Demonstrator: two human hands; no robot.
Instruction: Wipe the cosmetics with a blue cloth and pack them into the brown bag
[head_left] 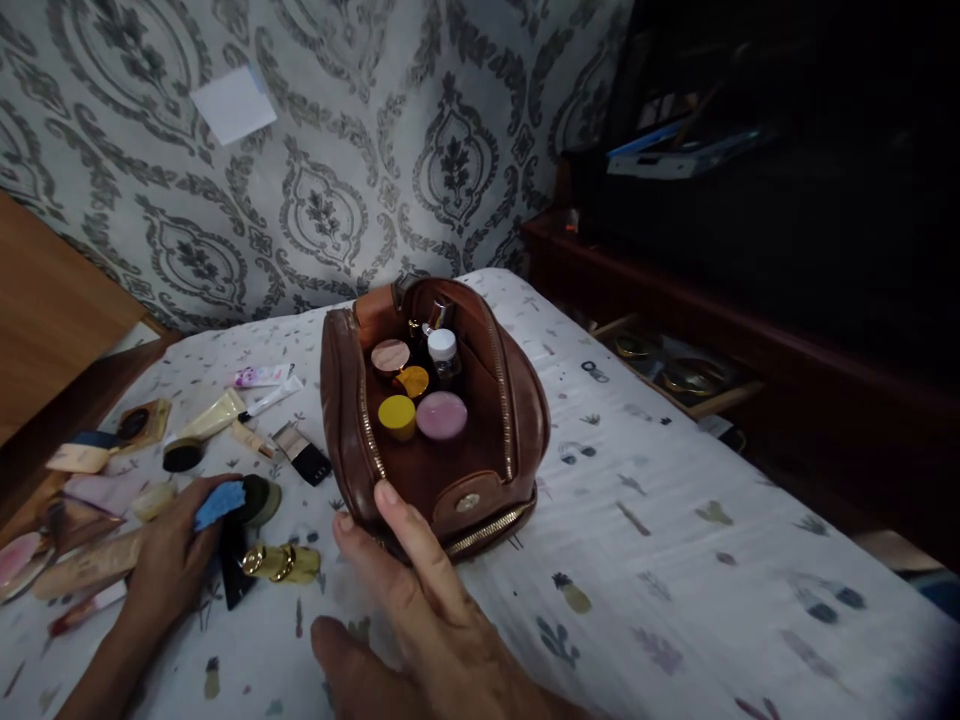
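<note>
A brown cosmetic bag [531, 400] stands unzipped on the bed. Inside it are a yellow-lidded jar [397, 418], a pink round container [442, 415], a white-capped bottle [444, 352], a marbled round compact [390, 357] and a small orange-yellow item [412, 381]. My right hand [435, 610] is open, fingers stretched out, fingertips at the bag's near left edge. To the left, my left hand [169, 555] is closed on a blue sponge-like piece [220, 505]. Beside that hand lie a dark round-lidded jar [262, 498], a gold tube [283, 563] and a black flat item [234, 570], partly hidden.
Several cosmetics lie spread at the left, among them a cream tube [217, 412], a flat brush [301, 453] and a pink compact [21, 562]. A patterned white sheet [637, 560] covers the bed. An open drawer [679, 375] is at the right; a papered wall [330, 150] stands behind.
</note>
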